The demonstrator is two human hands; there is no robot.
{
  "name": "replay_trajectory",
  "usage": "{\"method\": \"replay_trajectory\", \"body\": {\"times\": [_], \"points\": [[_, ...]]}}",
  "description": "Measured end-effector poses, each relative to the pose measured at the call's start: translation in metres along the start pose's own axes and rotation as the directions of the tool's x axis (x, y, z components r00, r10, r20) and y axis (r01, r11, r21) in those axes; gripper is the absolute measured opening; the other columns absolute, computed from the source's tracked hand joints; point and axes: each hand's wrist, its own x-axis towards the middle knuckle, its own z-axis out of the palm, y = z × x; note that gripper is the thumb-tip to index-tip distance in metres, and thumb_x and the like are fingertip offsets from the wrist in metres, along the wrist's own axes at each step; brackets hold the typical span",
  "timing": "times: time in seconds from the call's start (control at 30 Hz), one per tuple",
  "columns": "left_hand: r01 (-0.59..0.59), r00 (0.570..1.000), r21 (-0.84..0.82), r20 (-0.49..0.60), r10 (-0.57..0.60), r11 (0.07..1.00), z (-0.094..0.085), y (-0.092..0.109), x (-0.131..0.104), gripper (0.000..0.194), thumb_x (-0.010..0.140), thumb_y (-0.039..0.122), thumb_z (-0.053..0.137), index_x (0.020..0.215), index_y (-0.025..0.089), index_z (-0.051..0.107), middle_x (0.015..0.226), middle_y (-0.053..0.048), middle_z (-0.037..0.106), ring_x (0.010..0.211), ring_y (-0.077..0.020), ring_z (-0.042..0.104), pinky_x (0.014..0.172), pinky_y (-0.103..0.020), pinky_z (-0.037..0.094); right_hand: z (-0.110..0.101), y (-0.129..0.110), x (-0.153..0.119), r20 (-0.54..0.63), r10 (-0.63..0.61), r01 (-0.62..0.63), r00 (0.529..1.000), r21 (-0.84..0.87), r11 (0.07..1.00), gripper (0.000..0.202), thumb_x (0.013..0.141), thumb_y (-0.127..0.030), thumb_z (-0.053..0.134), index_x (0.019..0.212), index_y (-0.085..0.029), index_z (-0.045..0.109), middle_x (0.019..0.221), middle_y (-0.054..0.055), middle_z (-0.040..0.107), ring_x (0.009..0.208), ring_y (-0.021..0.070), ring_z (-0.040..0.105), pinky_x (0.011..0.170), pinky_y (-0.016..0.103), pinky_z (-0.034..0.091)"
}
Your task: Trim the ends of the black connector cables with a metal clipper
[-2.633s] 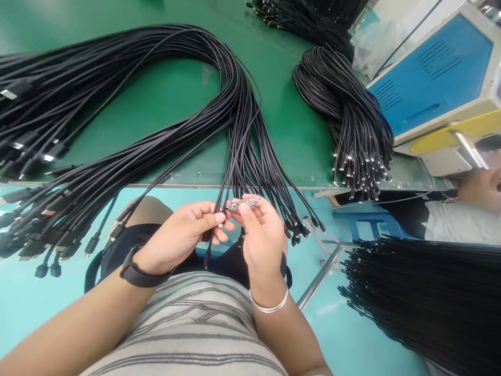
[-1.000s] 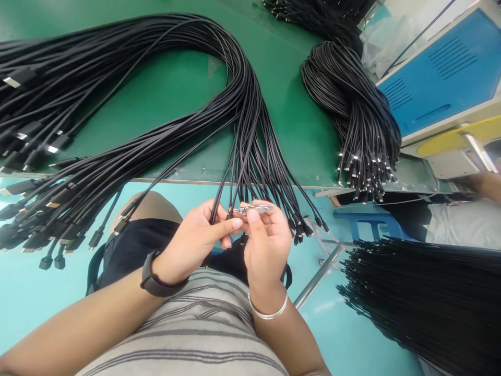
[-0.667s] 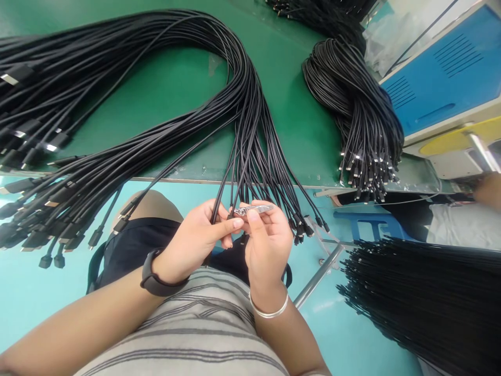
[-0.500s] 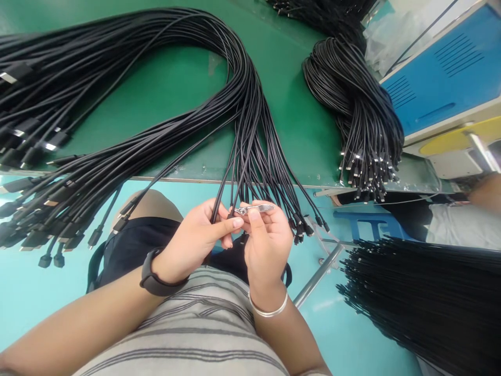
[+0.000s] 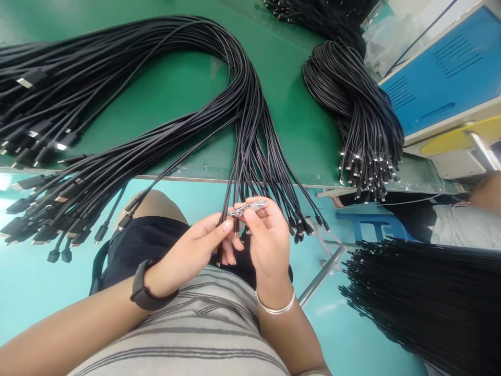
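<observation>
My right hand [image 5: 266, 230] is closed around silver nail clippers [image 5: 250, 208], the thumb pressed on them and the jaws pointing left. My left hand [image 5: 207, 235] pinches black cables [image 5: 226, 203] between thumb and fingers just left of the clippers. One cable's plug [image 5: 219, 257] hangs below the left fingers, and another plug [image 5: 236, 224] shows right beneath the clipper jaws. Whether the jaws touch a cable I cannot tell. These cables belong to a large bundle [image 5: 246, 94] that curves across the green table and droops over its front edge.
The green table [image 5: 172, 94] carries a second coiled cable bundle [image 5: 348, 99] on the right. A blue machine [image 5: 446, 73] stands beyond it. Lower right lies a dense mass of black cables [image 5: 422, 303], near a metal bar [image 5: 323, 274]. Another person's arm [image 5: 487, 193] shows at the right edge.
The clippers have tilted, their right end now higher. My left hand has shifted slightly left and down, and a cable plug now shows below its fingers. The view has moved a little.
</observation>
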Motion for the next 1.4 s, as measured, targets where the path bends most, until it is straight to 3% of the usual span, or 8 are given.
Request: {"method": "replay_trajectory", "body": {"times": [0.17,0.4,0.47,0.6,0.77,0.93,1.17,1.4], "points": [[0.086,0.996,-0.078,0.005,-0.086,0.993,-0.011,-0.003,-0.013,0.041,0.091,0.042,0.067,0.122,0.015,0.064,0.102,-0.012,0.075,0.068,-0.0171,0.069,0.062,-0.026,0.056,-0.019,-0.006,0.001,-0.103,-0.109,0.073,0.989,-0.304,0.95,0.016,0.086,-0.029,0.07,0.098,-0.021,0.065,0.094,0.003,0.075,0.091,0.0186,0.073,0.088,0.035,0.057],[0.211,0.977,-0.031,-0.015,-0.212,0.977,-0.019,0.0,-0.013,0.035,0.092,0.041,0.066,0.118,0.019,0.064,0.09,-0.01,0.076,0.062,-0.0181,0.071,0.052,-0.022,0.055,-0.038,-0.004,-0.005,-0.172,-0.401,0.167,0.9,-0.713,0.681,0.012,0.089,-0.03,0.066,0.099,-0.023,0.066,0.108,0.007,0.071,0.119,0.0232,0.06,0.106,0.042,0.042],[0.235,0.972,-0.013,-0.017,-0.235,0.972,-0.019,0.001,-0.013,0.034,0.093,0.042,0.063,0.118,0.019,0.063,0.079,-0.009,0.075,0.052,-0.0156,0.067,0.044,-0.019,0.05,-0.037,-0.004,-0.008,-0.214,-0.373,0.163,0.903,-0.633,0.757,0.014,0.089,-0.03,0.067,0.101,-0.023,0.065,0.108,0.006,0.071,0.112,0.0213,0.063,0.103,0.04,0.045],[0.258,0.966,-0.119,0.026,-0.257,0.959,-0.018,-0.001,-0.013,0.031,0.091,0.042,0.066,0.116,0.022,0.066,0.077,-0.005,0.072,0.046,-0.0107,0.059,0.036,-0.014,0.042,-0.032,-0.008,-0.013,-0.178,-0.125,0.089,0.976,-0.197,0.976,0.019,0.087,-0.03,0.069,0.105,-0.022,0.065,0.094,0.002,0.074,0.067,0.0118,0.063,0.065,0.027,0.051],[0.248,0.968,-0.243,0.079,-0.236,0.938,-0.017,-0.002,-0.017,0.031,0.085,0.029,0.077,0.115,0.019,0.073,0.101,-0.008,0.074,0.071,-0.0107,0.066,0.056,-0.015,0.056,-0.022,-0.01,-0.017,0.017,0.052,-0.053,0.999,0.091,0.994,0.013,0.082,-0.023,0.072,0.094,-0.021,0.069,0.096,0.003,0.075,0.069,0.0107,0.064,0.06,0.023,0.049],[0.317,0.945,-0.196,0.146,-0.292,0.928,-0.014,-0.006,-0.021,0.032,0.081,0.022,0.08,0.113,0.015,0.075,0.118,-0.015,0.074,0.11,-0.0232,0.07,0.095,-0.025,0.057,-0.019,-0.001,-0.021,0.037,0.114,-0.119,0.993,0.162,0.98,0.017,0.079,-0.025,0.078,0.094,-0.023,0.072,0.097,0.001,0.073,0.07,0.0091,0.063,0.066,0.021,0.053],[0.242,0.967,0.017,-0.083,-0.24,0.97,-0.002,-0.015,-0.012,0.04,0.072,0.034,0.087,0.1,0.011,0.071,0.103,-0.017,0.077,0.069,-0.0203,0.076,0.048,-0.019,0.056,-0.022,0.01,-0.031,-0.092,0.135,-0.131,0.987,0.048,0.99,0.017,0.077,-0.027,0.08,0.092,-0.022,0.072,0.082,-0.001,0.074,0.072,0.012,0.068,0.071,0.024,0.057],[0.122,0.976,0.064,-0.191,-0.108,0.99,0.004,-0.019,-0.014,0.03,0.074,0.035,0.085,0.084,0.013,0.067,0.084,-0.01,0.078,0.071,-0.0201,0.075,0.054,-0.022,0.058,-0.025,0.018,-0.039,-0.108,0.149,-0.14,0.983,0.089,0.986,0.02,0.082,-0.032,0.077,0.097,-0.021,0.069,0.09,0.003,0.077,0.089,0.0189,0.075,0.084,0.034,0.061]]}}
